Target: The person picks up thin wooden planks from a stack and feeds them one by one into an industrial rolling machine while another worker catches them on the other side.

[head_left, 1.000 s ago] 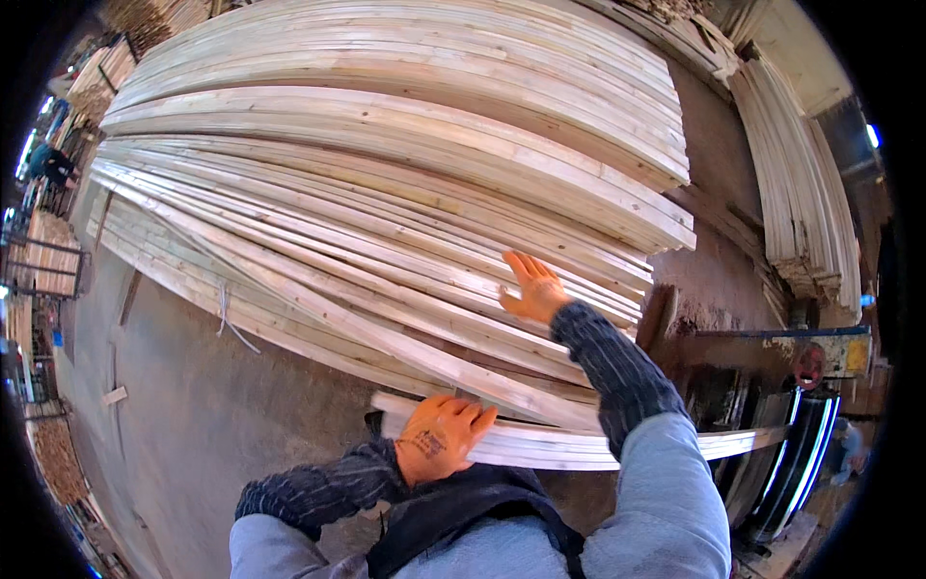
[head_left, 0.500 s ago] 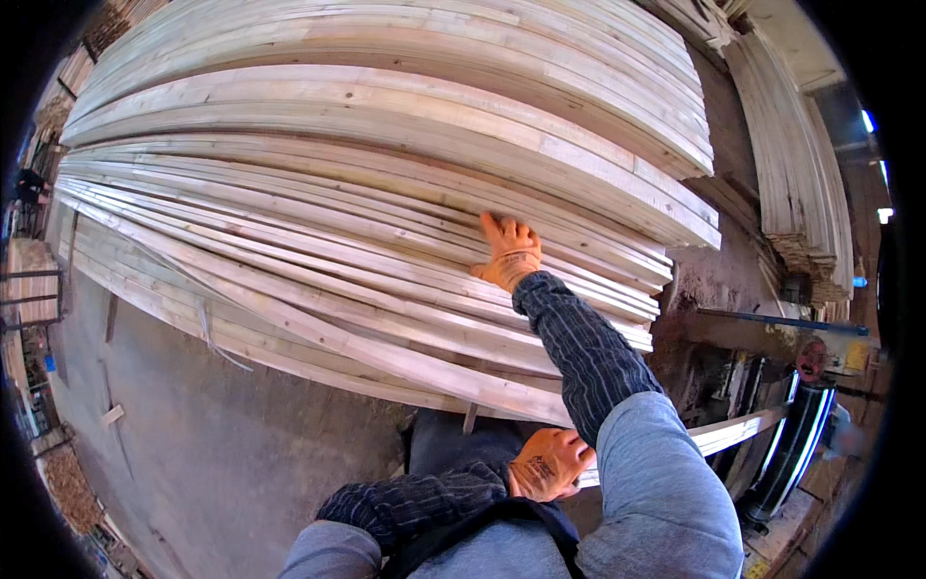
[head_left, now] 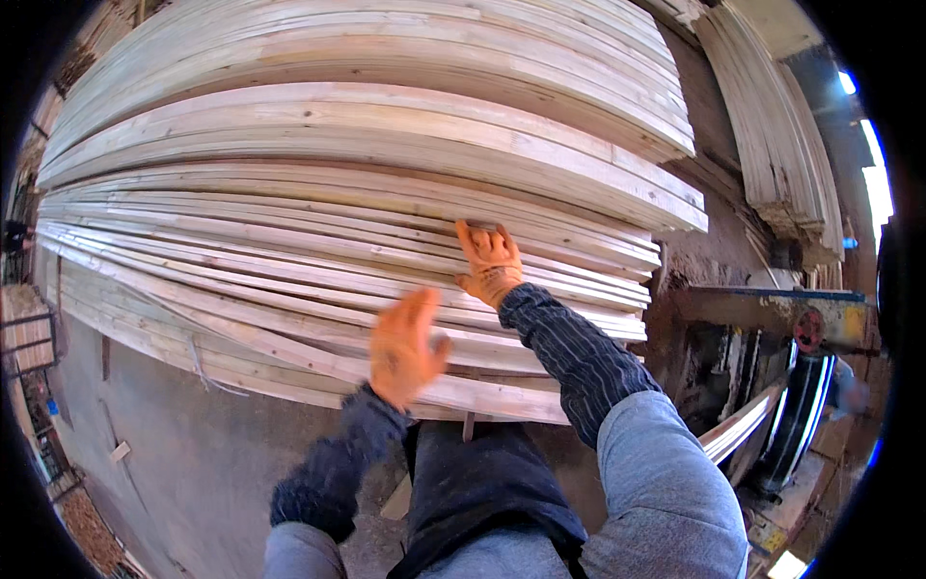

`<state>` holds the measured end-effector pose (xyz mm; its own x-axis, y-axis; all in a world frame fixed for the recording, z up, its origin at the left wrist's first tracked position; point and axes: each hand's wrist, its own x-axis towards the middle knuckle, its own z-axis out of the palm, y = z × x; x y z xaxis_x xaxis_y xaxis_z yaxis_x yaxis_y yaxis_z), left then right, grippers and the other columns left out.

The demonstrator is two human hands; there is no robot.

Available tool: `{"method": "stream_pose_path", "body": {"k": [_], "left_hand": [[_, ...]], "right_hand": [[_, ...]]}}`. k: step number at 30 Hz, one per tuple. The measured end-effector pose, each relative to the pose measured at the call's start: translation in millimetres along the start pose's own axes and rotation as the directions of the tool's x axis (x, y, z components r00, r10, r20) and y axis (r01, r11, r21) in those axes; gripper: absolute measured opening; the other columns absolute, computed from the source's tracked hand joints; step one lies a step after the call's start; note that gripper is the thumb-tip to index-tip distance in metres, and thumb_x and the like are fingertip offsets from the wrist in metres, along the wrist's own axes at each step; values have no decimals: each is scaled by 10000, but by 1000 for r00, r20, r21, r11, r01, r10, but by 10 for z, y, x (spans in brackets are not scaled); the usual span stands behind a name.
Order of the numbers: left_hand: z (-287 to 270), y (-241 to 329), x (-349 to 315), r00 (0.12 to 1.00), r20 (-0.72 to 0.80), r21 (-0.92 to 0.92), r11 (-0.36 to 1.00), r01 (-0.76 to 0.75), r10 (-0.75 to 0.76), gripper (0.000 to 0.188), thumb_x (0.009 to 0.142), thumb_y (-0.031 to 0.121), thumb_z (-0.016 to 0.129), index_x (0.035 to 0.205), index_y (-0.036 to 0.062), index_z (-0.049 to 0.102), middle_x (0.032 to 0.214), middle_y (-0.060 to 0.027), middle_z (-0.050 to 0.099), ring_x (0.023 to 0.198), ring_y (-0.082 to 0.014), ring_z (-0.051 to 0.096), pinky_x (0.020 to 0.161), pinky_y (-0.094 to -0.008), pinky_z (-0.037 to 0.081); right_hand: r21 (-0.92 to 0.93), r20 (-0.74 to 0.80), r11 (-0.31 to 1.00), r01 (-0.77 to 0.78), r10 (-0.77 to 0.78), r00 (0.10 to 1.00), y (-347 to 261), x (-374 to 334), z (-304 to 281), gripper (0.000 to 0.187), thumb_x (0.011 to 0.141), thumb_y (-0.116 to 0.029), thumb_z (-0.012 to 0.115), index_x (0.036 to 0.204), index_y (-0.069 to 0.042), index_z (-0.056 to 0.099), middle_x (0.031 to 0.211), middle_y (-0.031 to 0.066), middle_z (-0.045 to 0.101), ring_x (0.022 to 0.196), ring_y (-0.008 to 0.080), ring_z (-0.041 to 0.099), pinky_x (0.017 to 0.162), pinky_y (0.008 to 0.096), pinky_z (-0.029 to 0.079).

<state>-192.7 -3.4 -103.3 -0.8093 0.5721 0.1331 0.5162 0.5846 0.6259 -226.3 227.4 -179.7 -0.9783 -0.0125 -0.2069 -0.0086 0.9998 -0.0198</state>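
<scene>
My right hand (head_left: pixel 490 262), in an orange work glove, lies on a row of long, narrow wooden strips (head_left: pixel 318 230) near their right ends. Its fingers are spread over the strips' edges and not wrapped round any of them. Lower and to the left, my left hand (head_left: pixel 403 349) is in a matching glove, slightly smeared by motion. Its fingers stretch away from me with the thumb apart, and nothing shows in it. It hovers over the nearer strips; whether it touches them I cannot tell.
Thicker stacked boards (head_left: pixel 386 111) lie beyond the strips. At the right, another wooden strip (head_left: pixel 738 425) runs toward a machine with a dark, shiny roller (head_left: pixel 799 420). A tall lumber stack (head_left: pixel 772 125) stands at the far right. Concrete floor (head_left: pixel 222 463) shows at lower left.
My left hand has come away from the strip beside my waist and moved left and forward over the row. My right hand stays on the strips, fingers still spread.
</scene>
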Motion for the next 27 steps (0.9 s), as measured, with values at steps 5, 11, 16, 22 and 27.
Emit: {"method": "stream_pose_path", "body": {"k": [5, 11, 16, 22, 27], "left_hand": [[206, -991, 1077, 994, 77, 322, 941, -99, 78, 965, 711, 364, 849, 1551, 118, 443, 1494, -159, 532, 1421, -362, 472, 1225, -502, 345], [342, -1248, 1134, 977, 184, 460, 870, -178, 103, 1071, 594, 532, 913, 1517, 197, 485, 1452, -71, 518, 1404, -311, 449, 1212, -516, 351], [299, -1106, 1390, 942, 336, 567, 800, -195, -9, 929, 508, 540, 944, 1294, 179, 603, 1282, -47, 588, 1217, -275, 542, 1089, -487, 447], [341, -1191, 1315, 948, 312, 433, 880, -195, 56, 864, 518, 416, 982, 1248, 131, 618, 1257, -87, 673, 1250, -295, 577, 1222, -496, 304], [223, -995, 1260, 939, 341, 413, 904, -111, -41, 940, 600, 418, 965, 1391, 124, 550, 1341, -119, 636, 1335, -327, 539, 1234, -516, 305]], "right_hand": [[158, -71, 987, -3, 14, 997, -17, -5, -30, 1062, 707, -482, 849, 1591, -130, 378, 1504, 81, 455, 1407, 312, 433, 1196, 494, 343], [259, -132, 965, -42, 79, 988, -34, 52, 16, 902, 716, -301, 796, 1535, -145, 451, 1422, 103, 534, 1348, 323, 505, 1113, 517, 415], [242, 127, 967, -82, 52, 990, -23, 220, -293, 640, 758, -258, 737, 1365, -126, 585, 1355, 126, 566, 1286, 326, 548, 1027, 501, 451], [147, 124, 989, -22, 4, 992, -195, 401, -122, 570, 828, -243, 698, 1372, -123, 577, 1375, 152, 553, 1266, 337, 573, 1029, 479, 456], [147, 211, 985, 88, -118, 970, -184, 473, -229, 657, 842, -244, 706, 1459, -123, 514, 1343, 159, 631, 1277, 325, 612, 1026, 435, 504]]}}
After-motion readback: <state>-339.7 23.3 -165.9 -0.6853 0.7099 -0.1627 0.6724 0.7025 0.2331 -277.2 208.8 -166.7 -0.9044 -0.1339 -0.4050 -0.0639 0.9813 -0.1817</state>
